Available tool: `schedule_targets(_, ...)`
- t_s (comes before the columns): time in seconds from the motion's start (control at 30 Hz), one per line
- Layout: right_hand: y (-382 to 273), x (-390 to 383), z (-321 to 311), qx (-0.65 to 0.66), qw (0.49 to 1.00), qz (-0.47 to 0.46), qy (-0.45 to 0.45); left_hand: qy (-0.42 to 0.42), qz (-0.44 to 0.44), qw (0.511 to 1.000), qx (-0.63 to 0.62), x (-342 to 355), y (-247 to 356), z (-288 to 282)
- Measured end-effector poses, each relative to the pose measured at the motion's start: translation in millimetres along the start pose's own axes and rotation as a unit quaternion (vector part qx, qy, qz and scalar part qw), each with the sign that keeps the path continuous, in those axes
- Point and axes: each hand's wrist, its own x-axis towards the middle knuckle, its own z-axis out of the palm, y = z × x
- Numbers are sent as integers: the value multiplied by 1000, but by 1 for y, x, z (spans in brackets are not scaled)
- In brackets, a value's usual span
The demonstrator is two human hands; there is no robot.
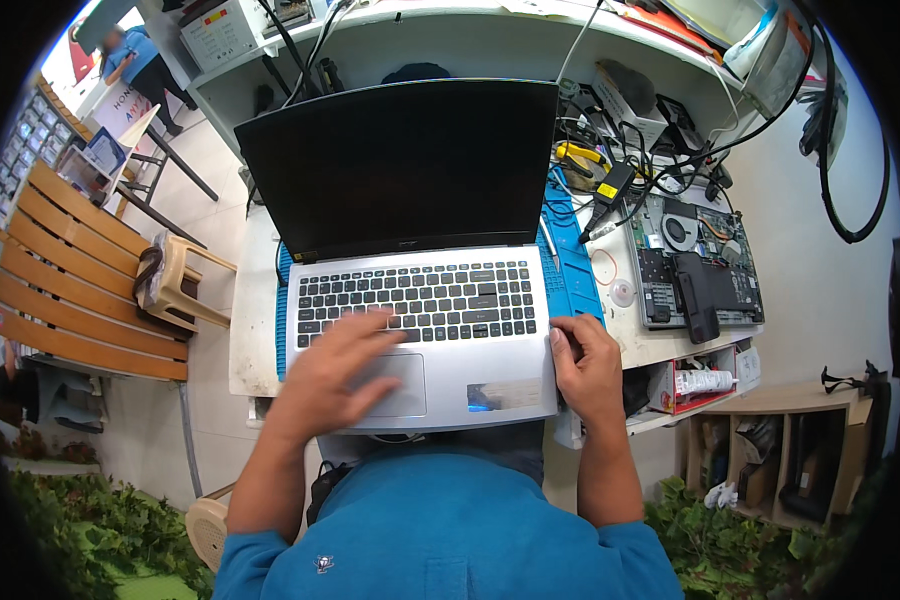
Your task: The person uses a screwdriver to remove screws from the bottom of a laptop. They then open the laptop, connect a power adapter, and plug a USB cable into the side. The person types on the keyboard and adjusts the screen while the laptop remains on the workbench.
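Note:
A silver laptop point(440, 385) lies with its lid raised, and its screen point(400, 165) is dark. Over the left part of the touchpad point(400, 390) and the lower keys of the keyboard point(420, 300) is my left hand point(345, 375), fingers spread and slightly blurred; whether the fingertips touch is unclear. My right hand point(588, 365) grips the laptop's right side edge, thumb toward the top and fingers curled along the side. The undersides of those fingers are hidden. Beneath the laptop lies a blue work mat point(570, 285).
At the right sits an opened laptop base point(710, 265) with its fan exposed and a dark bar-shaped part point(697, 298) on it. A black power adapter point(613, 187), tangled cables and yellow-handled pliers point(582, 155) lie behind. A wooden bench point(80, 275) stands left; another person point(140, 65) is far left.

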Motion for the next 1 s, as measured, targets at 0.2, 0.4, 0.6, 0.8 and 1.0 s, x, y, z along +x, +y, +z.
schedule_targets(0.2,-12,21,-5,-118,990,-43,-71,200,-203,957,-52,-55,-77,-17)
schedule_targets(0.4,-33,49,22,-227,959,-148,-83,208,-177,961,-43,-45,-91,-2)
schedule_targets(0.6,-44,51,47,-247,951,-158,-100,226,-177,957,-47,-48,-98,5)
schedule_targets(0.8,-58,56,67,-280,936,-173,-125,229,-184,954,-59,-49,-101,4)
schedule_targets(1.0,-62,61,70,-296,931,-160,-139,228,-188,953,-62,-49,-99,4)
